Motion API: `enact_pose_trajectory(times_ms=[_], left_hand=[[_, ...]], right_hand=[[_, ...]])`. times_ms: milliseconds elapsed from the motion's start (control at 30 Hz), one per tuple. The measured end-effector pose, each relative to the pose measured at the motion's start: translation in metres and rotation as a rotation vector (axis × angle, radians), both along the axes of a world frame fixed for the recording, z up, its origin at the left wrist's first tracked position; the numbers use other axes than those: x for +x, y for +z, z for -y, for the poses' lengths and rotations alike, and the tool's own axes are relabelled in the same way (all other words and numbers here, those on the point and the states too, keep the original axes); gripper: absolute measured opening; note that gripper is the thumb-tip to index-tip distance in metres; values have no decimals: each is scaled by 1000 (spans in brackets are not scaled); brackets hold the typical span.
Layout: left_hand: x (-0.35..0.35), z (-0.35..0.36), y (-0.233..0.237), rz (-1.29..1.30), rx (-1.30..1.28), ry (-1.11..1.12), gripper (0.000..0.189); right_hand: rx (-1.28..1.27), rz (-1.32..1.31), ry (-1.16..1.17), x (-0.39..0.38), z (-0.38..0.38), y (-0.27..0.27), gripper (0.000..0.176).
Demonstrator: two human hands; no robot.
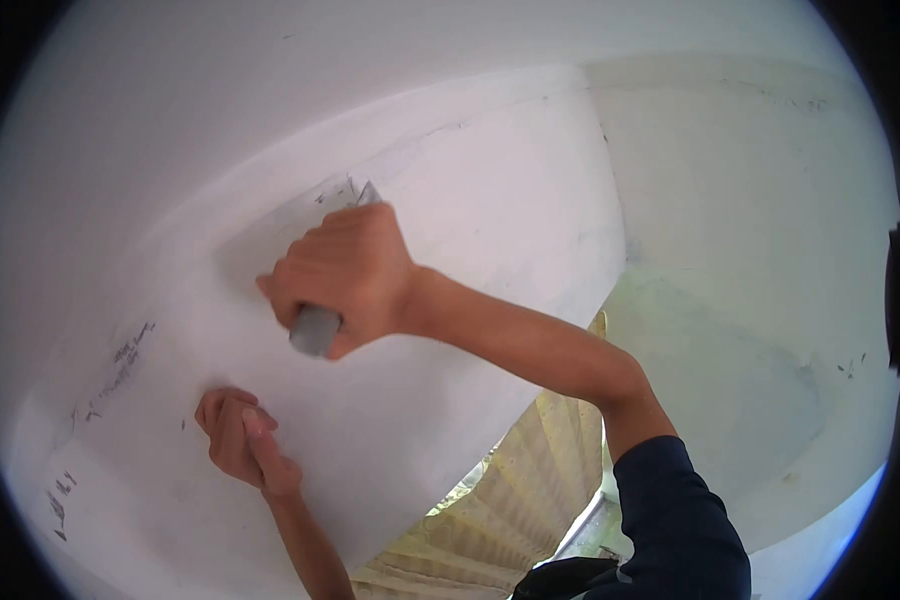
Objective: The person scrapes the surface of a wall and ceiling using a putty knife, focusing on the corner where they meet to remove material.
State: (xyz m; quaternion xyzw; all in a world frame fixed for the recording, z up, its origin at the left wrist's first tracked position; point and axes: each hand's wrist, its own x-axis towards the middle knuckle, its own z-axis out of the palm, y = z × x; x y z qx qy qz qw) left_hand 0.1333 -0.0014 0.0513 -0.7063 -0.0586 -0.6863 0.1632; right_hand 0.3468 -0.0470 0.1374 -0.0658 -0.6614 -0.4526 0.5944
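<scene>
My right hand (345, 275) is wrapped round a tool with a grey handle end (315, 331) that sticks out below the fist. A pointed, light metal tip (369, 194) shows above the knuckles, close to the white wall (510, 190). The rest of the tool is hidden by the fingers. Lower left, my left hand (242, 436) is near the white surface with its fingers curled together. What it holds, if anything, is hidden.
Dark marks (130, 355) run along the wall at the left, with more near the tool tip. A greenish-white wall (740, 300) meets the white one at a corner on the right. Below is a yellowish pleated curtain (530, 465) with bright gaps beside it.
</scene>
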Motion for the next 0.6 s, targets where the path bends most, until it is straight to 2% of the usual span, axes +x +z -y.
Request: enact_pose_trajectory(times_ms=[167, 233, 400, 500, 533, 567, 600], left_hand=[[6, 3, 0, -2, -22, 34, 34], [1, 3, 1, -23, -12, 47, 34], [7, 2, 2, -6, -18, 44, 35], [4, 4, -5, 13, -45, 66, 35], [9, 3, 0, 30, -31, 62, 35], [13, 0, 2, 18, -18, 61, 35], [8, -2, 0, 5, -11, 60, 35]], right_hand=[[45, -31, 54, 28, -15, 17, 22], [-36, -60, 13, 31, -36, 22, 19], [-2, -4, -24, 23, -11, 9, 19], [-143, -213, -226, 65, -46, 19, 19], [-113, -232, -24, 63, -39, 14, 18], [-35, -133, 56, 53, -16, 12, 19], [12, -75, 9, 41, -1, 7, 18]])
